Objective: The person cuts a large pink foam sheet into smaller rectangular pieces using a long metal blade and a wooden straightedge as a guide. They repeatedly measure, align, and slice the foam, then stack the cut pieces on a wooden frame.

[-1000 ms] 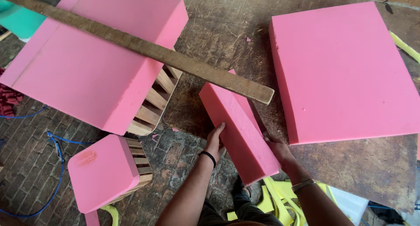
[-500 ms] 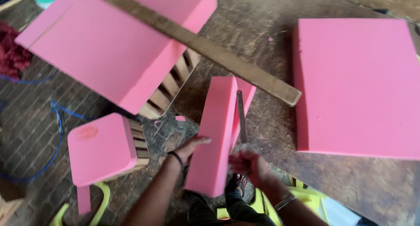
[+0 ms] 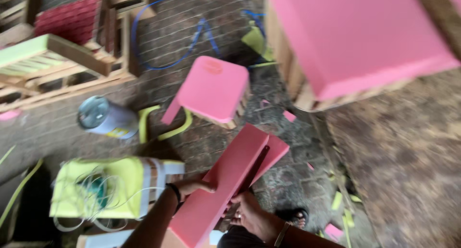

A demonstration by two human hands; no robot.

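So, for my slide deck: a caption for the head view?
Both hands grip a pink foam slab above a brick floor.

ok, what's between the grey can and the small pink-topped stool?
Head view: a curved yellow-green strip lies on the brick floor between the grey can and the small pink-topped stool; otherwise bare brick.

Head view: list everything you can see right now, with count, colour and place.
Long pink foam slab: one, pink, bottom centre, held tilted.
Dark blade: one, thin, along the slab's right edge.
Pink foam-topped wooden stool: one, centre.
Large pink foam sheet on wooden frame: one, top right.
Grey cylindrical can: one, lying left of the stool.
Yellow-green foam block with cord: one, lower left.
Wooden slatted frames: several, top left.
Blue cord: one, on the brick floor.
Left hand: grip on the slab's left side.
Right hand: at the slab's right edge, by the blade.
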